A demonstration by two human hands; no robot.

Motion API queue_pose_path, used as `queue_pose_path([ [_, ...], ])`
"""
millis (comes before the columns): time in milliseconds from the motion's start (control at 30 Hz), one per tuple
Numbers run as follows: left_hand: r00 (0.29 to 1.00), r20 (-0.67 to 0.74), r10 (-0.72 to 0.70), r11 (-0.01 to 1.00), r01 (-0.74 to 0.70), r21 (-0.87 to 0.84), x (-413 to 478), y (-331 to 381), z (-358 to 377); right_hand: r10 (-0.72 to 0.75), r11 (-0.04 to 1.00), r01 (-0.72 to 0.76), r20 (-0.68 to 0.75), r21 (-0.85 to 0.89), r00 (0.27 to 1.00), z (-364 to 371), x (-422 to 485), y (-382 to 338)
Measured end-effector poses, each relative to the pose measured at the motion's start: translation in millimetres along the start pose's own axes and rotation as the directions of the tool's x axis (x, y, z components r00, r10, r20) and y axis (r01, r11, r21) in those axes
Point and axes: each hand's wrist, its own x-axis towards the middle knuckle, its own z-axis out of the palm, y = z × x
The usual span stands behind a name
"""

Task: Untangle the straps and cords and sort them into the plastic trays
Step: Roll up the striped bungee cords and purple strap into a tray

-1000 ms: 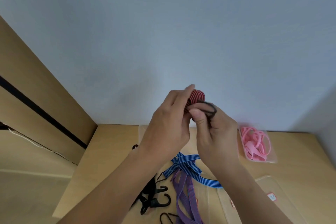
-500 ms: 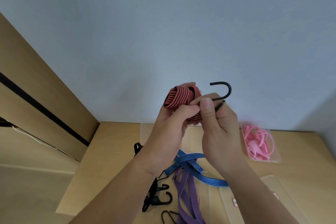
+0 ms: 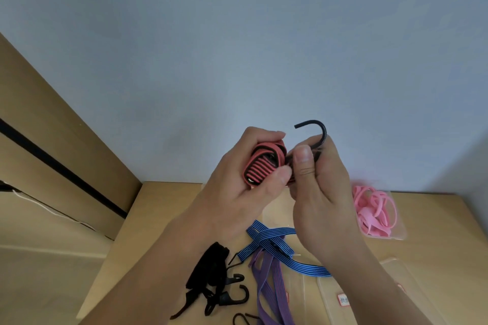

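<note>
My left hand (image 3: 245, 187) grips a rolled red strap with black stripes (image 3: 261, 166), held up in front of the wall. My right hand (image 3: 319, 192) pinches the shank of that strap's black metal hook (image 3: 318, 132), which curls upward above my fingers. Below on the wooden table (image 3: 163, 208) lie a blue striped strap (image 3: 274, 243), a purple strap (image 3: 269, 285) and a black strap with hooks (image 3: 211, 272), partly crossing each other. A clear tray (image 3: 396, 232) at the right holds pink cords (image 3: 372, 208).
Another clear plastic tray (image 3: 390, 272) with a red-edged label sits at the lower right, partly behind my right forearm. A loose black hook (image 3: 241, 318) lies near the bottom edge. The grey wall stands behind the table; wooden panelling runs along the left.
The hook has come free from the rolled red strap and now sticks up above my right fingers. My left hand has turned the roll so its end faces me.
</note>
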Motion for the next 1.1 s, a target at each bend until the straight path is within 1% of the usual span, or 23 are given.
queue_pose_path([
  [67,0.999,0.037,0.029,0.999,-0.03,0.022,-1,2,-6,-0.022,0.999,0.022,0.021,-0.043,1.0,-2,2,-7],
  [133,0.998,0.049,0.027,1.0,-0.026,-0.016,0,5,-6,-0.05,0.996,0.051,0.015,-0.068,0.999,-2,5,-13],
  [167,1.0,0.028,-0.001,0.995,0.004,-0.1,1,10,-2,-0.073,0.994,0.073,0.003,-0.084,0.997,-1,6,-16],
  [200,0.998,-0.022,-0.063,0.974,0.057,-0.219,2,15,4,-0.092,0.991,0.091,-0.008,-0.101,0.996,1,6,-17],
  [267,0.964,-0.13,-0.233,0.886,0.155,-0.438,4,20,18,-0.09,0.987,0.087,-0.015,-0.135,0.996,7,5,-17],
  [333,0.913,-0.158,-0.376,0.775,0.217,-0.593,4,22,27,-0.065,0.98,0.058,-0.031,-0.189,0.997,11,2,-12],
  [400,0.893,-0.117,-0.434,0.663,0.228,-0.713,4,26,28,-0.07,0.963,0.054,-0.054,-0.264,0.996,12,0,-6],
  [433,0.896,-0.116,-0.428,0.652,0.217,-0.727,6,30,27,-0.078,0.956,0.058,-0.061,-0.288,0.995,12,-1,-3],
  [467,0.903,-0.132,-0.409,0.684,0.207,-0.699,7,32,26,-0.088,0.953,0.067,-0.06,-0.296,0.994,13,-1,-1],
  [533,0.925,-0.186,-0.331,0.821,0.185,-0.541,9,33,26,-0.104,0.966,0.09,-0.047,-0.242,0.993,12,-1,1],
  [600,0.962,-0.194,-0.191,0.952,0.134,-0.276,8,31,22,-0.111,0.985,0.108,-0.015,-0.133,0.994,5,2,1],
  [633,0.981,-0.161,-0.106,0.989,0.087,-0.12,7,28,18,-0.13,0.987,0.13,0.008,-0.097,0.991,0,3,0],
  [700,0.999,-0.034,0.012,0.987,-0.006,0.161,6,23,7,-0.171,0.983,0.174,0.045,-0.066,0.984,-10,4,-1],
  [733,0.999,0.029,0.041,0.969,-0.047,0.244,6,23,1,-0.176,0.982,0.179,0.057,-0.057,0.983,-13,4,-2],
  [800,0.989,0.133,0.066,0.942,-0.105,0.319,9,27,-8,-0.16,0.987,0.159,0.059,0.021,0.985,-13,3,-2],
  [833,0.988,0.144,0.063,0.942,-0.106,0.318,12,30,-10,-0.15,0.986,0.145,0.049,0.088,0.988,-11,3,-1],
  [867,0.994,0.102,0.039,0.965,-0.064,0.256,14,33,-8,-0.142,0.981,0.137,0.032,0.135,0.989,-8,3,0],
  [900,1.0,0.012,-0.013,0.995,0.012,0.095,15,37,-2,-0.137,0.979,0.134,0.013,0.151,0.99,-4,3,1],
  [933,0.991,-0.102,-0.088,0.991,0.077,-0.113,17,39,5,-0.136,0.981,0.135,-0.004,0.14,0.991,0,2,3],
  [967,0.961,-0.214,-0.178,0.95,0.112,-0.291,17,40,14,-0.135,0.983,0.136,-0.021,0.12,0.991,5,2,4],
  [1000,0.921,-0.292,-0.258,0.896,0.115,-0.429,17,41,25,-0.128,0.986,0.133,-0.048,0.105,0.991,9,1,6],
  [1033,0.887,-0.328,-0.324,0.829,0.1,-0.55,16,41,36,-0.124,0.986,0.132,-0.086,0.097,0.989,13,-1,7],
  [1100,0.851,-0.293,-0.435,0.675,0.093,-0.732,15,41,49,-0.134,0.985,0.15,-0.167,0.085,0.977,16,-2,12],
])
